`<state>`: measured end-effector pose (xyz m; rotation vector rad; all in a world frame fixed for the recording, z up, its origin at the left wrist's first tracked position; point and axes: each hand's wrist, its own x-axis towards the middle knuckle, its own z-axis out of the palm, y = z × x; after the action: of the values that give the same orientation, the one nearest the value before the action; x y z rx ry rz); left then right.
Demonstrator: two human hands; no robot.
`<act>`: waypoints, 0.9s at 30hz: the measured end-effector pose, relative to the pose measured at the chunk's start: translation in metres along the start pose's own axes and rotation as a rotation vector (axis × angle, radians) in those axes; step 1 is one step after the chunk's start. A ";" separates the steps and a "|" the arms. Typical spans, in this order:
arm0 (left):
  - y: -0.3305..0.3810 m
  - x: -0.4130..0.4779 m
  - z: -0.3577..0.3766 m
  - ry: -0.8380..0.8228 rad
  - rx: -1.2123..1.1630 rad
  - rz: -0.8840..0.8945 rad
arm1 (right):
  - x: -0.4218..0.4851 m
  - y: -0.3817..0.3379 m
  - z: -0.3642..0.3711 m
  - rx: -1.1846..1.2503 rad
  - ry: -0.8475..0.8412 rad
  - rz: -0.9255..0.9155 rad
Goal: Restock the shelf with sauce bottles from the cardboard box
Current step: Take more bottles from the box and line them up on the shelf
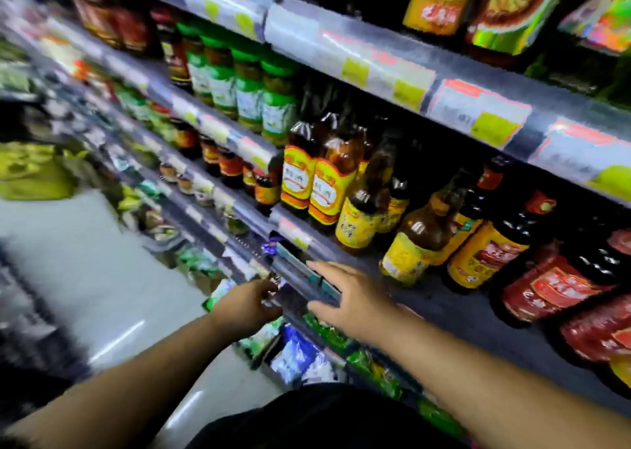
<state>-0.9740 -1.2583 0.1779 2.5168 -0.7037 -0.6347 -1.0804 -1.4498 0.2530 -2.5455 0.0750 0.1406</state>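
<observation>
Amber sauce bottles with yellow labels [327, 182] stand upright on the middle shelf [444, 308]. To their right are dark bottles with red caps [491, 244] and red-labelled bottles [553, 288]. My left hand [252, 300] curls its fingers round the left end of the shelf's loose front price rail [300, 278]. Further right, my right hand [345, 298] rests on that rail with its fingers stretched out. Neither hand holds a bottle. No cardboard box is in view. The whole picture is blurred by motion.
Green-capped jars [249, 86] fill the shelf above, with small jars [225, 162] further left. Packets in green and blue [297, 353] lie on the lower shelves below my hands. The pale aisle floor [85, 261] runs along the left.
</observation>
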 end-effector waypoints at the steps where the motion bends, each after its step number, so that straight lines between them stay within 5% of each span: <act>1: -0.014 -0.005 -0.002 -0.006 -0.023 -0.061 | 0.014 -0.008 0.008 -0.008 -0.044 -0.028; 11: -0.146 -0.031 -0.056 0.132 -0.207 -0.487 | 0.144 -0.083 0.097 -0.107 -0.395 -0.093; 27: -0.382 -0.005 -0.190 0.187 -0.285 -0.715 | 0.386 -0.247 0.223 -0.184 -0.587 -0.070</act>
<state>-0.7381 -0.9065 0.1289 2.4711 0.3624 -0.6514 -0.6955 -1.1294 0.1604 -2.5742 -0.2657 0.8897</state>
